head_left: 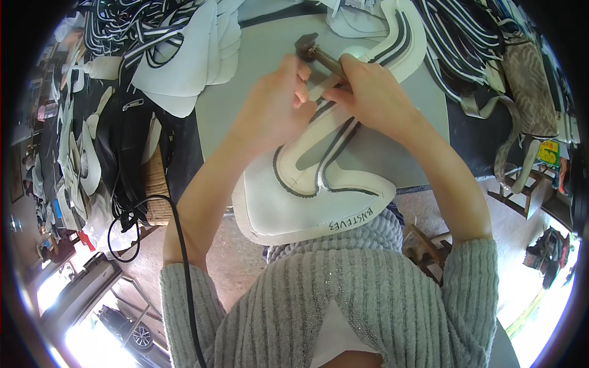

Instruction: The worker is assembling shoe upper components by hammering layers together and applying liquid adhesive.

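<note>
A white, padded, bag-like panel (288,211) lies on the grey work board (218,132), its near edge hanging past the table edge against my sweater. Dark trim edges its curved opening, and a long strap (402,46) with black and white stripes runs away from it to the far right. My right hand (374,95) is closed around the handle of a hammer (316,50), resting over the strap. The metal head points left, close to my left fingertips. My left hand (276,101) is curled closed beside the strap, slightly blurred; what its fingers hold is hidden.
Stacked white panels (215,49) and striped straps lie at the far left, with more striped straps (457,46) at the far right. A white bottle (103,67) stands left. A black cable (179,239) passes over my left arm. A wooden stool (521,193) stands right.
</note>
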{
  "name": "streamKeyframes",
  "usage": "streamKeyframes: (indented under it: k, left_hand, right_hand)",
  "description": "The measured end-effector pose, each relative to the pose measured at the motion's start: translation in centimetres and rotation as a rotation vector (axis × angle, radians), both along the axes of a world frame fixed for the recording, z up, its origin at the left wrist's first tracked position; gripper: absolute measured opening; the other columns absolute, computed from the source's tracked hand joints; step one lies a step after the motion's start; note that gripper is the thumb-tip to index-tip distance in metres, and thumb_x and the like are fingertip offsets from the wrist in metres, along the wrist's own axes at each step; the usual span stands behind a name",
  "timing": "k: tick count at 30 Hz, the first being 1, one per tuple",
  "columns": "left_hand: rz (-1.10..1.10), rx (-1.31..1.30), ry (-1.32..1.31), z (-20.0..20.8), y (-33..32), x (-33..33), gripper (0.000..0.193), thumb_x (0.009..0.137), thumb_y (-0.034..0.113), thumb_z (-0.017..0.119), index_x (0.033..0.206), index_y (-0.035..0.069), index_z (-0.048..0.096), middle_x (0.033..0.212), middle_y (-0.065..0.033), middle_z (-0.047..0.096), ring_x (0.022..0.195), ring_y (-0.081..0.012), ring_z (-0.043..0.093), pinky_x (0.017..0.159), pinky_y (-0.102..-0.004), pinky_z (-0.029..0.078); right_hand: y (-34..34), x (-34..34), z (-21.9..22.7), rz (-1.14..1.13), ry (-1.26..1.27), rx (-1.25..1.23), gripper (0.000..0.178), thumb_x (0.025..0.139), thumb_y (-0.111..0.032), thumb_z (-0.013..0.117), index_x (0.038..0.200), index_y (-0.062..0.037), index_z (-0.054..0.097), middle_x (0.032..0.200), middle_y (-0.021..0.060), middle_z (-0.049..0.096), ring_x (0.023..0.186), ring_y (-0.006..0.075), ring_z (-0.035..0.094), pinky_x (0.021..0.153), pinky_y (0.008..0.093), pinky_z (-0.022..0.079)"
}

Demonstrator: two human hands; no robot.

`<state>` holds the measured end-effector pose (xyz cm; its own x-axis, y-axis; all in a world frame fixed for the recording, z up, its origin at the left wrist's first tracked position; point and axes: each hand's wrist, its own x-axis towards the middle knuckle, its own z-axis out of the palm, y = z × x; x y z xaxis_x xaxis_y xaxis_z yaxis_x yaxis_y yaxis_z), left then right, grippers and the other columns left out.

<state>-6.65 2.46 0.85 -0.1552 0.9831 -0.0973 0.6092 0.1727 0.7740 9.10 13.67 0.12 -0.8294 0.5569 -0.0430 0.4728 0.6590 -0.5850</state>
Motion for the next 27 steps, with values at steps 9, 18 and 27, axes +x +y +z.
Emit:
streamKeyframes:
  k: [9,18,27]
  left_hand:
    - [-0.089,0.035,0.066,-0.3,-0.9,-0.7,0.033,0.083,-0.004,0.063,0.110,0.000,0.045,0.082,-0.0083,0.064,0.071,-0.0193,0.064,0.068,-0.0307,0.050]
    - [0.100,0.284,0.126,-0.4,-4.9,1.6,0.048,0.083,-0.002,0.066,0.124,0.005,0.044,0.100,-0.0114,0.070,0.087,-0.0243,0.068,0.079,-0.0342,0.053]
    - [0.027,0.194,0.247,-0.5,-4.3,1.8,0.060,0.075,-0.003,0.070,0.128,0.006,0.042,0.088,-0.0069,0.064,0.087,-0.0259,0.064,0.077,-0.0357,0.051]
  right_hand:
    - [0.0,0.1,-0.1,0.000,0.020,-0.014,0.034,0.084,-0.022,0.071,0.085,0.0046,0.051,0.072,0.0219,0.064,0.074,0.0411,0.065,0.067,0.0483,0.050]
    - [0.2,0.4,0.0,-0.083,0.062,-0.076,0.032,0.082,-0.022,0.073,0.083,0.0033,0.053,0.071,0.0198,0.064,0.071,0.0407,0.064,0.063,0.0464,0.049]
    - [-5.3,7.2,4.0,-0.308,0.178,-0.426,0.041,0.078,-0.026,0.077,0.084,0.0004,0.046,0.063,0.0108,0.055,0.056,0.0288,0.056,0.055,0.0381,0.044]
